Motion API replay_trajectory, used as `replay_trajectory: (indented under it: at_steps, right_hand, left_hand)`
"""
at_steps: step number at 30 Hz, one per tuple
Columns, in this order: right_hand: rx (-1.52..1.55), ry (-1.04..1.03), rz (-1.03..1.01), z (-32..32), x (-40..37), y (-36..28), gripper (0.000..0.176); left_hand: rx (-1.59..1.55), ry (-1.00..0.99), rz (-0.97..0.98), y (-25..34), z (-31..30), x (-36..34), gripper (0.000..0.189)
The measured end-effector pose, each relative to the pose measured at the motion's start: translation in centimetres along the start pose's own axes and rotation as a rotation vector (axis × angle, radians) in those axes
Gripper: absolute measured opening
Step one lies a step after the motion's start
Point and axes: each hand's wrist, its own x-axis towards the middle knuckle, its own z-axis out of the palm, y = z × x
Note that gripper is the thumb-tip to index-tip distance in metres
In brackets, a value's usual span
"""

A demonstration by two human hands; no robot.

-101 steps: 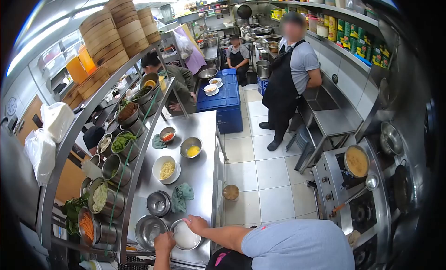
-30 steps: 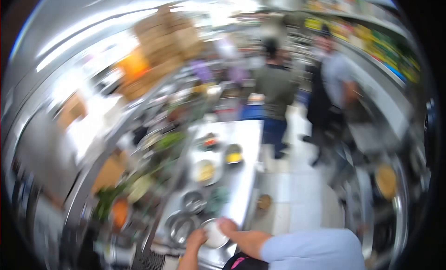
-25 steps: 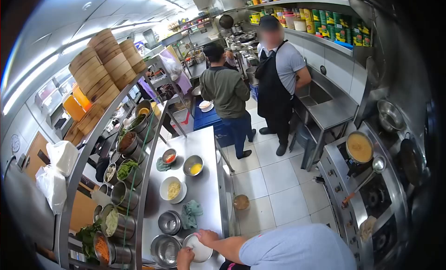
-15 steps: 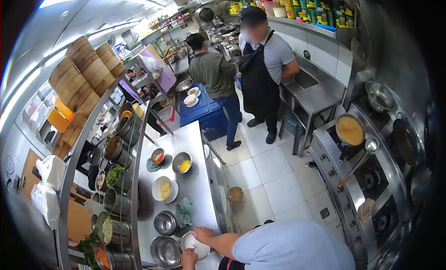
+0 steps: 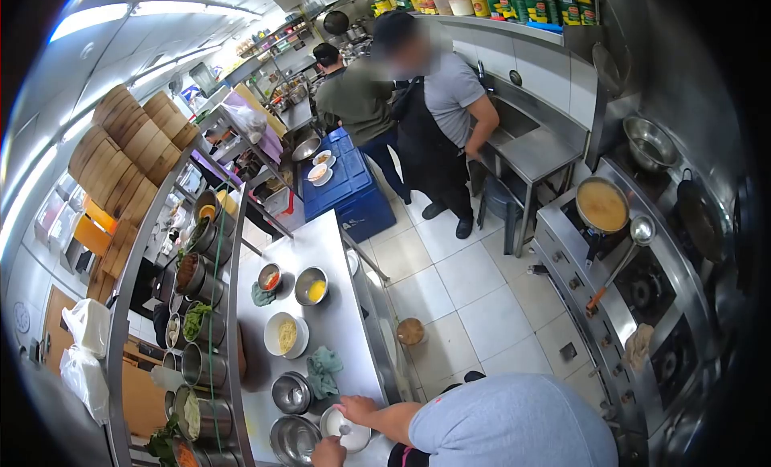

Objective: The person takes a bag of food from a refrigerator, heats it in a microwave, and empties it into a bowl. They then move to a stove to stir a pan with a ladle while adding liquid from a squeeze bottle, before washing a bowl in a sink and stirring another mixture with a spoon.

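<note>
A white bowl (image 5: 353,441) with white contents sits at the near end of the steel table. My right hand (image 5: 358,409) grips its far rim, fingers over the edge. Beside the bowl's lower left, my left hand (image 5: 328,452) is closed on a spoon (image 5: 344,430), whose metal head lies over the white contents. A large steel bowl (image 5: 294,440) stands just left of my left hand. Stacked small steel bowls (image 5: 291,392) and a green cloth (image 5: 324,372) lie behind it. My left hand is partly cut off by the frame's bottom edge.
Farther along the table are a white bowl of noodle-like food (image 5: 287,336) and a steel bowl with yellow liquid (image 5: 312,285). A shelf of ingredient tins (image 5: 203,365) borders the left. A stove (image 5: 642,290) stands right. Two people stand beyond, near a blue chest (image 5: 353,194).
My left hand has moved slightly down, and the spoon head now shows in the bowl. My view has shifted a little. The aproned person has leaned left, one arm now bent at the side.
</note>
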Motion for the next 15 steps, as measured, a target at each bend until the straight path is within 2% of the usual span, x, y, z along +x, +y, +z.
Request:
replay_trajectory:
  at_steps: [2, 3, 6, 7, 9, 12, 13, 15]
  right_hand:
    - [0.004, -0.003, 0.005, 0.1, -0.1, 0.0, 0.047]
    - [0.003, -0.004, 0.004, 0.1, 0.0, 0.0, 0.047]
    - [-0.001, 0.031, -0.01, 0.3, -0.2, 0.1, 0.048]
    - [0.0, 0.071, -0.029, 0.2, -0.2, 0.1, 0.049]
    - [-0.009, 0.051, -0.014, 0.1, -0.1, 0.1, 0.048]
    - [-0.027, 0.033, -0.002, 0.3, 0.0, 0.0, 0.048]
    - [-0.039, 0.035, -0.002, 0.3, 0.0, 0.0, 0.048]
    - [-0.031, 0.061, -0.011, 0.7, 0.0, 0.1, 0.048]
  left_hand:
    - [0.176, 0.015, -0.02, 1.1, -2.8, 0.2, 0.021]
    - [0.242, 0.095, 0.006, -0.1, -1.7, 1.2, 0.018]
    - [0.385, -0.009, 0.07, -0.3, -0.9, 3.8, 0.022]
    - [0.384, -0.011, 0.075, 0.0, -0.9, 4.5, 0.022]
    - [0.388, -0.051, 0.234, 0.7, -1.3, 5.5, 0.022]
    - [0.347, -0.085, 0.285, -0.5, -1.5, 7.3, 0.023]
    - [0.346, -0.081, 0.286, -1.1, -1.6, 7.4, 0.023]
    - [0.127, -0.126, 0.172, -2.6, -1.2, 7.1, 0.026]
